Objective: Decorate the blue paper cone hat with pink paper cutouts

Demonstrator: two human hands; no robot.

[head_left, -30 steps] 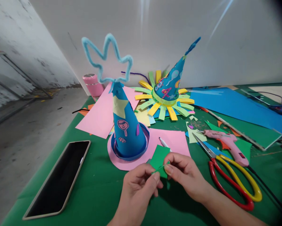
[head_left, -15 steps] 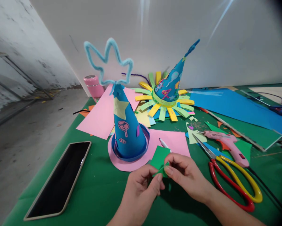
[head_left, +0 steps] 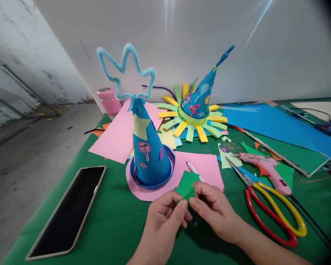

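Observation:
Both hands pinch a small piece of green paper near the front middle of the table. My left hand grips its lower left edge between thumb and fingers. My right hand is closed on the lower right side, where a fold shows. Just behind lies a white marker on pink paper. To the left of the hands stands a blue paper cone hat with a pink brim, a yellow star and a light blue pipe-cleaner shape on top.
Red-and-yellow-handled scissors and a pink glue gun lie at the right. A phone is at the left. Behind stand a second cone hat with paper strips and a pink bottle. Blue card lies at the back right.
The fingers have shifted on the green paper, and its near edge is now folded up between them. My right hand has moved slightly left. The surrounding things stay put.

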